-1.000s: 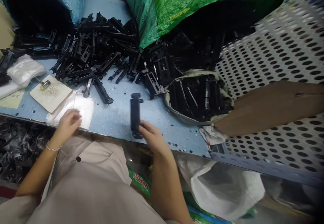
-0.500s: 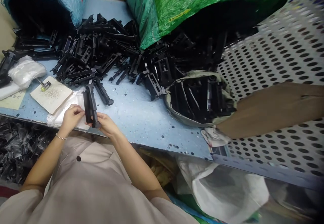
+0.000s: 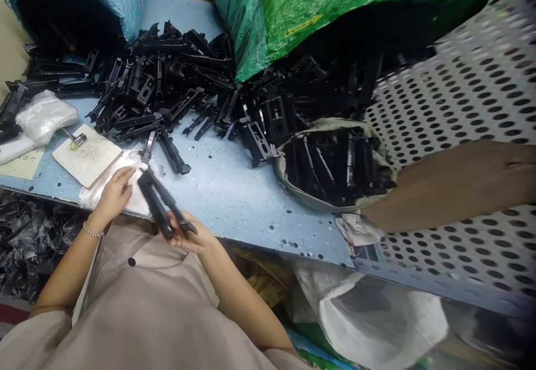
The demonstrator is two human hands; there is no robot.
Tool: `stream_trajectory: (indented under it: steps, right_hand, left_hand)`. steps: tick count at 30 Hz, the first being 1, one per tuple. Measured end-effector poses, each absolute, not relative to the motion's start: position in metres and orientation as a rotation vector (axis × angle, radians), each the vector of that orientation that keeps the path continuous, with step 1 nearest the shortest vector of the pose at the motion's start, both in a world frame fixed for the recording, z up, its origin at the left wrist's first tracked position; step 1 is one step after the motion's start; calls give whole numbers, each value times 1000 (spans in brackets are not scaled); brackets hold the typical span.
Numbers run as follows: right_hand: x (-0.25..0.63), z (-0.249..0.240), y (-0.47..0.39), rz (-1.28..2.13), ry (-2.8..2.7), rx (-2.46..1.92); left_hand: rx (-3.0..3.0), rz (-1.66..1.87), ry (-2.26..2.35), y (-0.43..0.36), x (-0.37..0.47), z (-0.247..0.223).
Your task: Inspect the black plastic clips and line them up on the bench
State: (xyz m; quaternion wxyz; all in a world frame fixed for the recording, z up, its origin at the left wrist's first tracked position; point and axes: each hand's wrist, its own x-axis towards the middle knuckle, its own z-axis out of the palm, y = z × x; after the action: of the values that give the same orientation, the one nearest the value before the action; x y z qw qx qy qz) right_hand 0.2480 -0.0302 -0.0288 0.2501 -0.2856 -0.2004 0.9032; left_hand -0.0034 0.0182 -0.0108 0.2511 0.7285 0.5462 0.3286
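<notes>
Holding is being done by the right hand (image 3: 190,237) alone in the head view: a long black part (image 3: 156,203) is being gripped near its closer end, between bent fingers and thumb. It is being tilted, its far end pointing toward the left hand (image 3: 114,194). By the look of it, the far end is being left uncovered so that both long bars stay free of the fingers. Whether one piece or two are being held cannot be told.

The left hand is being held half open, fingers loosely bent, with nothing seen in its grasp. It is being placed over a pile of clear bags (image 3: 136,201), though contact with them cannot be made out. The pile is being partly covered by a pale board (image 3: 81,170), just beyond the left hand; it is probably serving as a weight.

Beyond both hands, a heap of black parts (image 3: 167,88) is being spread across the blue table (image 3: 234,191), presumably to be within easy reach. Behind it, a blue sack (image 3: 134,1) and a green sack (image 3: 293,7) are being left with mouths facing the worker, likely for the same reason. Right of the right hand, more parts are being contained in a cloth bag (image 3: 312,203).
</notes>
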Motion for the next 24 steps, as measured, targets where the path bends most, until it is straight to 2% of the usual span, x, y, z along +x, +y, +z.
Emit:
stream_trajectory:
  steps: [3,7,10,15,17,20,21,22,24]
  right_hand:
    - [237,-45,-33,2444,-406,-808]
    - [222,-52,-25,2400,-424,-882]
    - [210,-36,-25,2233,-716,-983]
    - [210,-4,-27,2094,-1273,-905]
    - [219,-2,-16,1758,-1461,-1073]
    - [234,-13,18,865,-1649,-1442]
    - [238,-19,31,661,-1687,-1518]
    - [242,-26,44,549,-1723,-1576]
    - [250,-39,66,545,-1765,-1653]
  left_hand:
    - [1884,896,1445,14,-8,-5]
    - [2128,693,1146,-12,8,15]
    - [2200,553,947,-38,24,35]
    - [2013,365,1238,-83,-22,66]
    - [1867,187,1401,-99,-61,62]
    - [1575,-75,1652,-116,-107,24]
    - [1473,-150,1706,-119,-114,7]
    - [1394,-203,1732,-120,-119,-10]
    - [1318,-212,1730,-120,-120,-38]
